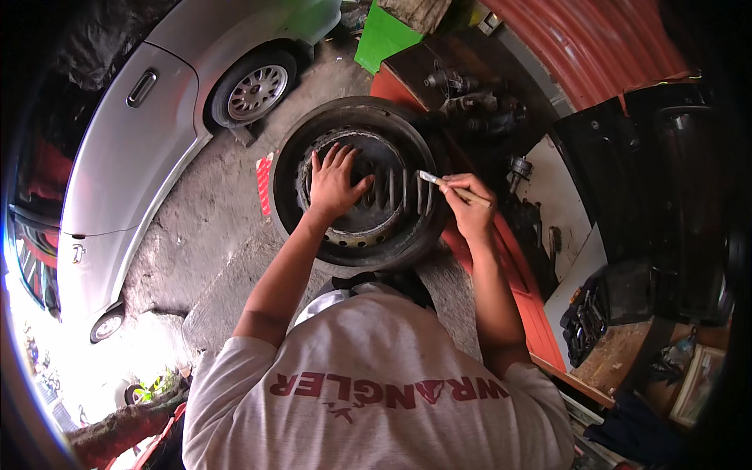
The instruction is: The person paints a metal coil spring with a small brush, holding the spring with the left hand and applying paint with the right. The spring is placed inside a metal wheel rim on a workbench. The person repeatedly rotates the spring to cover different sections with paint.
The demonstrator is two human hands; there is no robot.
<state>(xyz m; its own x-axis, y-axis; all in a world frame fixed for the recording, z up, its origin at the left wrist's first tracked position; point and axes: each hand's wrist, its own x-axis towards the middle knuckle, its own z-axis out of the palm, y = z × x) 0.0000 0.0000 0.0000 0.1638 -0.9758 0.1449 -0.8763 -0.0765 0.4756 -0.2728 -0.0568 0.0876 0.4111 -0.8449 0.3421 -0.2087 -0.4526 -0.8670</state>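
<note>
A dark coil spring (pixel 393 190) lies across the hub of a wheel with a black tyre (pixel 280 176), which rests flat in front of me. My left hand (pixel 335 186) lies over the wheel's middle, at the spring's left end. Its fingers are spread, with the thumb against the spring; whether the palm presses on anything is hidden. In my right hand (pixel 471 207) is a small paintbrush (pixel 429 178), pinched by its pale wooden handle. The bristle end points left, close to the spring's right end; I cannot tell if it touches.
A silver car (pixel 129 157) stands along the left. On the right, a red-edged bench (pixel 513 266) bears dark greasy engine parts (pixel 486 110), a piston (pixel 518 168) and an opened socket set (pixel 586 321). Red corrugated sheet (pixel 595 47) rises at the back right.
</note>
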